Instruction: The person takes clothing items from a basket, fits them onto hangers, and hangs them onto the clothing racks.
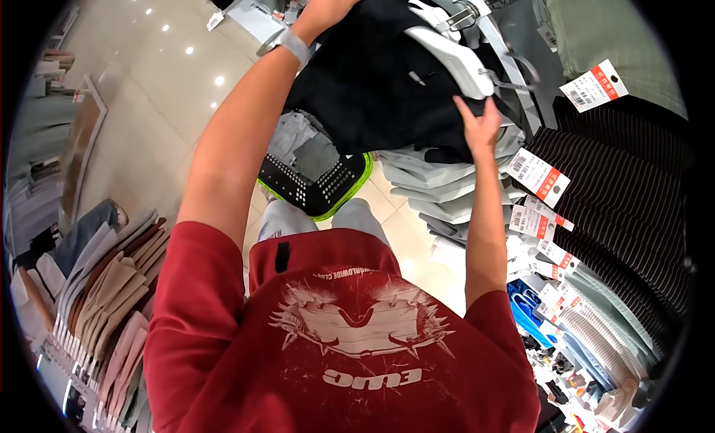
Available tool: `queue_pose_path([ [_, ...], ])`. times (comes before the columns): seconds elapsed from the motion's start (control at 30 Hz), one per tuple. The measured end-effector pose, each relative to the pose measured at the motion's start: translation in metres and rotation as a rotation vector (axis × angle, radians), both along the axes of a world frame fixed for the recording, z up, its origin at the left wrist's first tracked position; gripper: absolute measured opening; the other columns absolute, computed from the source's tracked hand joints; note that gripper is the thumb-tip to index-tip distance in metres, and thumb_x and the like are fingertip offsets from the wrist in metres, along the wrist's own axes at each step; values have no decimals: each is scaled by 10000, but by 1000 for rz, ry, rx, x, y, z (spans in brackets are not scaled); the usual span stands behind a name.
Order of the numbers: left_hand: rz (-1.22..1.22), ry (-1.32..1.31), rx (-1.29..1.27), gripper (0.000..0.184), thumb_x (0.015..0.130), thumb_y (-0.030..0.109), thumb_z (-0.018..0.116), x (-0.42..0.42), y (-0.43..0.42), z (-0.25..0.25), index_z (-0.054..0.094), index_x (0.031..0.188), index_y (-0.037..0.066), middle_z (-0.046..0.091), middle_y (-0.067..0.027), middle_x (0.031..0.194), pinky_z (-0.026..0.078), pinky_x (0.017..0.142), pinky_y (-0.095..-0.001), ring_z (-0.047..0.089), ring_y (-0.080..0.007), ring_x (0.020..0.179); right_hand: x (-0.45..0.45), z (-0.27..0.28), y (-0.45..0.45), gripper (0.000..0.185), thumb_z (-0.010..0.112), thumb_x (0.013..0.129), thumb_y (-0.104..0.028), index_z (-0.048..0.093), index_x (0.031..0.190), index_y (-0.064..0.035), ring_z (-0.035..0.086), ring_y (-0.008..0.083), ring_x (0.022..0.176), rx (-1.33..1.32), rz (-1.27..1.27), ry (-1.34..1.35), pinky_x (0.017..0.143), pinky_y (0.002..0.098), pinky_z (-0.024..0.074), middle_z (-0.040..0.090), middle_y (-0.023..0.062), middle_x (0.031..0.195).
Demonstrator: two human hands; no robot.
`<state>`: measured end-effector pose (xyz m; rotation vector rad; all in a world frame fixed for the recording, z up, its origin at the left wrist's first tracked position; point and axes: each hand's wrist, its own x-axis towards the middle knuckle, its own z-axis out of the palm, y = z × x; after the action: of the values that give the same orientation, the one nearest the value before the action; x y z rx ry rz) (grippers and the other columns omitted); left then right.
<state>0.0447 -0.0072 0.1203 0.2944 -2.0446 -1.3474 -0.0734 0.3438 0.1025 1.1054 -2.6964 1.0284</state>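
Observation:
A black garment [372,83] is spread between my hands at the top centre. My left hand [331,10] grips its upper left edge, with fingers closed on the cloth. At its right side, my right hand [479,124] has thumb and finger apart beside the garment and the end of a white hanger [450,59]; whether it holds cloth cannot be made out. The hanger lies over the garment's right part, its metal hook pointing right. Below the garment is a black basket [316,198] with a green rim, holding grey cloth [302,146].
Grey-green garments [424,179] hang in a row right of the basket. Black striped clothes [611,194] with price tags [538,176] are at the right, by a metal rail [514,71]. Beige and pink garments [112,299] hang at the lower left. Tiled floor [175,98] shows at left.

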Motion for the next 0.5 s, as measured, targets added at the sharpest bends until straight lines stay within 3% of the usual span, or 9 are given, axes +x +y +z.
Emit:
queue_pose_path([
  [0.07,-13,35,83,288,890,228,606,-7,10,-29,658,894,-55,699,-100,763,483,705,-273,606,-97,752,-3,-15,-9,459,774,744,-282,609,1047,21,667,255,773,-44,57,-176,717,343,494,677,189,874],
  [0.13,235,-192,-26,326,879,300,613,0,7,-101,665,986,-3,692,-165,893,487,783,-296,665,-213,841,-9,-32,-16,437,771,747,-277,616,1032,16,662,229,764,-102,111,-258,717,333,493,679,182,868],
  [0.17,234,-190,-26,326,879,300,613,2,6,-106,665,986,-3,692,-165,893,487,783,-296,665,-213,841,-12,-40,-18,422,770,747,-267,621,1025,13,665,224,766,-89,113,-278,720,328,493,681,178,863],
  [0.27,432,-350,-106,383,832,328,623,11,5,-125,660,1056,20,674,-189,971,484,845,-368,632,-343,956,-15,-52,-33,430,767,745,-280,608,986,39,659,260,733,-39,126,-309,698,354,490,664,204,811],
  [0.3,508,-387,-76,375,830,315,618,10,6,-141,651,1049,11,666,-207,975,482,851,-387,622,-366,957,-19,-59,-38,445,768,742,-304,600,952,50,599,227,602,-54,155,-190,625,341,474,644,198,739],
  [0.33,586,-424,-47,368,828,301,613,11,9,-150,642,1041,3,657,-226,978,480,856,-406,612,-388,958,-20,-61,-42,457,766,743,-320,596,940,57,507,167,534,-54,157,-236,580,316,451,615,173,676],
  [0.37,553,-558,87,346,821,288,592,11,11,-158,635,1017,6,651,-236,981,475,868,-413,603,-391,983,-28,-74,-43,447,764,745,-314,598,938,53,481,153,535,-26,148,-262,577,308,446,605,163,666],
  [0.5,389,-608,312,302,774,225,579,19,29,-231,652,976,13,650,-237,979,472,879,-403,608,-377,988,-37,-88,-47,428,764,748,-297,600,931,53,471,144,551,22,117,-253,587,316,449,584,148,636],
])
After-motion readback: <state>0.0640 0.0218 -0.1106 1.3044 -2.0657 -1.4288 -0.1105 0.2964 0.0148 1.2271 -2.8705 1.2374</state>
